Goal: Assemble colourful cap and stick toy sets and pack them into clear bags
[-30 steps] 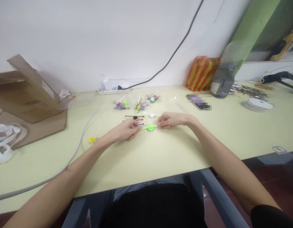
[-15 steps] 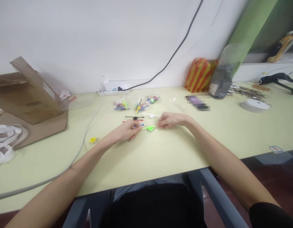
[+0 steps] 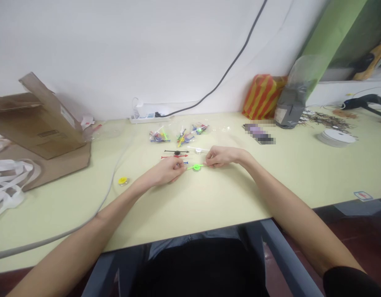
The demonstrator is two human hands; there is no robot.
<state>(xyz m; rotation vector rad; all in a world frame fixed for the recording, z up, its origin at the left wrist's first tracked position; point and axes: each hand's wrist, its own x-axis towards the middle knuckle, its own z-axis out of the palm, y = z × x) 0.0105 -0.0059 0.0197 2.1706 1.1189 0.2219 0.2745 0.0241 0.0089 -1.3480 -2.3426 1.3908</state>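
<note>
A green plastic arrow spinner (image 3: pixel 196 167) with a round hub is low over the table between my hands. My left hand (image 3: pixel 169 170) pinches its left end, and my right hand (image 3: pixel 219 156) pinches the right end; the fingers cover both tips. Just behind lie a black arrow spinner (image 3: pixel 177 152), a red arrow spinner (image 3: pixel 182 156) and a white arrow spinner (image 3: pixel 198 151). A blue arrow (image 3: pixel 186 162) is mostly hidden by my left hand. Off to the left sits a yellow round spinner base (image 3: pixel 123 181).
Small bags of coloured spinners (image 3: pixel 184 138) lie behind. A power strip (image 3: pixel 150 119) stands against the wall. A cardboard box (image 3: pixel 45 123) and white straps (image 3: pixel 8 177) are at left, with a grey cable (image 3: pixel 107 198) crossing. At right are a phone (image 3: pixel 258 134), striped bag (image 3: pixel 263 97) and white spool (image 3: pixel 337 137).
The view has shifted slightly, so everything sits a little differently in the picture. Both hands keep their pinch on the green spinner, whose hub now appears flatter to the table.
</note>
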